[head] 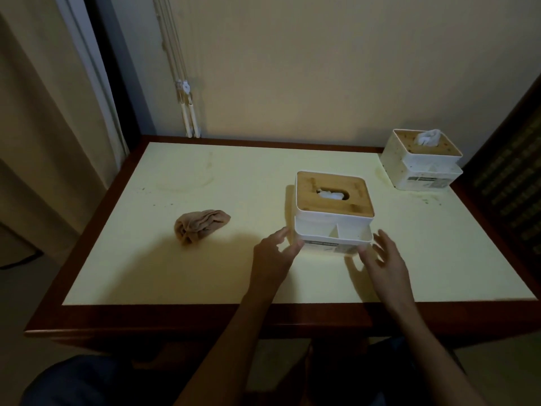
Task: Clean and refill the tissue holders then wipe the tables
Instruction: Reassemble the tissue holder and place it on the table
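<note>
- Both hands are out over the table, flanking the near tissue holder, which sits right of centre on the pale top.
- Left hand: fingers spread and fairly straight, thumb tip at the holder's front left corner. Touching or just shy of it? The blur makes that hard to call. Nothing is gripped.
- Right hand: fingers fanned open beside the front right corner, thumb close under the front edge, contact just as unclear.
- The holder's wooden lid is on, with a bit of white tissue showing in the slot. The label on the front wall is too smeared to read.
- A second tissue holder stands at the far right corner, tissue tufted up through its lid, its body speckled with dark spots.
- A crumpled brown cloth lies left of centre, well apart from both holders.
- Faint smears and specks show on the tabletop; the dim light swallows the detail.
</note>
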`<state>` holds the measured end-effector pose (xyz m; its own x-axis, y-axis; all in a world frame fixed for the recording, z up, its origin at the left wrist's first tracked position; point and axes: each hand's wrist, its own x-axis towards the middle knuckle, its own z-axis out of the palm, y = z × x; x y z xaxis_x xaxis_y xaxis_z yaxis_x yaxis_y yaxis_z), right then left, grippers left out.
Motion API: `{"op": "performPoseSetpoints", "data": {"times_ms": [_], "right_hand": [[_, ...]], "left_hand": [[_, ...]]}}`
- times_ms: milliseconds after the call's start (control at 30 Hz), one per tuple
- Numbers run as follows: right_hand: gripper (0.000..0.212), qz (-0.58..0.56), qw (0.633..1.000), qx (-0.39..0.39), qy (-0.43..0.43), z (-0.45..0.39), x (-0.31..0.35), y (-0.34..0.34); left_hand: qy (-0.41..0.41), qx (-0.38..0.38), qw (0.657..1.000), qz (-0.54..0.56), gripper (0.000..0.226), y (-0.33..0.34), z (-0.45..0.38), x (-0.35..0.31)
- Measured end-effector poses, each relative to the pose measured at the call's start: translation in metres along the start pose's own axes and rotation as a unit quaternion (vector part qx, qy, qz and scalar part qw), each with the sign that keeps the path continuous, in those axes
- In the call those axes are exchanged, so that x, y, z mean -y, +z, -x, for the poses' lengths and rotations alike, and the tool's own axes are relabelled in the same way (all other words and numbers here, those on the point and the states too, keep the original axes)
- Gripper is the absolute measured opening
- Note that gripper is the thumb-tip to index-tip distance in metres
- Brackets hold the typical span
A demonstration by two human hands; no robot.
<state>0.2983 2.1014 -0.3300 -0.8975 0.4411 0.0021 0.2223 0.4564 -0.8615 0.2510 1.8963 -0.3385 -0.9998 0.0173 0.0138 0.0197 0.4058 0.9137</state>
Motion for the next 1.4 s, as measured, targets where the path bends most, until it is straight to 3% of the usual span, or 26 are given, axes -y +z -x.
{"op": "performPoseSetpoints", "data": {"times_ms": [267,433,567,800,1033,1133,1200,1300,1400], "right_hand": [[0.053,-0.039,0.999,0.024,-0.018,0.012,0.01,0.004],[0.06,-0.022,0.998,0.021,-0.054,0.02,0.033,-0.001],[0.053,0.025,0.994,0.033,-0.101,0.015,0.055,-0.002],[0.044,0.154,0.975,0.057,-0.149,-0.022,0.084,-0.002],[0.05,0.174,0.97,0.064,-0.157,-0.063,0.099,-0.006],[0.057,0.175,0.97,0.076,-0.152,-0.077,0.1,-0.009],[0.061,0.164,0.971,0.08,-0.153,-0.086,0.1,-0.01],[0.047,0.154,0.971,0.087,-0.163,-0.096,0.107,-0.01],[0.037,0.165,0.966,0.101,-0.173,-0.105,0.113,-0.009]], "left_hand": [[-0.02,-0.047,0.998,0.025,0.036,0.004,0.005,-0.008],[-0.01,-0.12,0.992,0.045,0.03,-0.008,0.004,-0.02],[-0.015,-0.15,0.984,0.093,0.03,-0.022,-0.006,-0.033],[-0.005,-0.121,0.987,0.105,0.032,-0.032,-0.029,-0.046],[0.002,-0.077,0.989,0.129,0.029,-0.037,-0.049,-0.063],[-0.001,-0.078,0.992,0.096,0.039,-0.043,-0.06,-0.053],[-0.026,-0.16,0.986,0.027,0.034,-0.058,-0.065,-0.04],[-0.119,-0.24,0.961,-0.067,0.031,-0.086,-0.065,-0.005],[-0.177,-0.238,0.948,-0.115,0.03,-0.102,-0.058,0.019]]}}
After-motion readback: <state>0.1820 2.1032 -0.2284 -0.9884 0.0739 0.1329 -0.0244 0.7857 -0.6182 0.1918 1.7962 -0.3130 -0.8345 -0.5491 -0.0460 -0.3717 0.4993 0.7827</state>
